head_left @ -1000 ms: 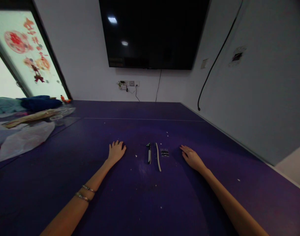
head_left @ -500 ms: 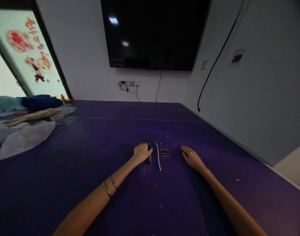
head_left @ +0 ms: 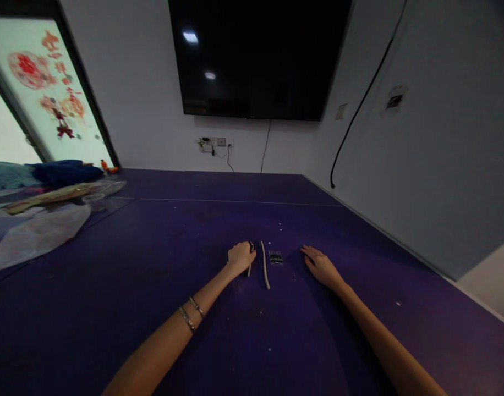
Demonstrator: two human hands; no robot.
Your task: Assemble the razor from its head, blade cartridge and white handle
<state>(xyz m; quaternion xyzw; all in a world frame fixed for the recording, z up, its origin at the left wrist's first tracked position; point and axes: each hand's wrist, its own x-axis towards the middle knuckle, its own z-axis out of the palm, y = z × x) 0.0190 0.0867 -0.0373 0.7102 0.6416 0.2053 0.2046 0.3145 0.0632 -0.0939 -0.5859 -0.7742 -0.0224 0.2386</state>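
My left hand (head_left: 240,257) is closed around a slim dark object (head_left: 248,271) with a pale strip along it. Its ends show above and below my fingers, but its kind I cannot make out. Just right of it, a short off-white length of cable (head_left: 265,269) lies lengthwise on the purple surface (head_left: 211,308). Beside the cable sits a small clear piece with black parts (head_left: 275,257), too small to name. My right hand (head_left: 320,267) rests flat on the surface further right, fingers stretched out and holding nothing.
Tiny white scraps (head_left: 280,226) dot the surface. Plastic sheeting (head_left: 49,236) and folded blue cloth (head_left: 68,172) lie at the left. A large television (head_left: 260,60) hangs on the back wall above sockets (head_left: 221,142). A black cable (head_left: 359,104) dangles along the right wall.
My left hand has turned slightly around the dark object, which now looks more tilted and more covered by my fingers. My right hand stays resting in place. The view has shifted slightly.
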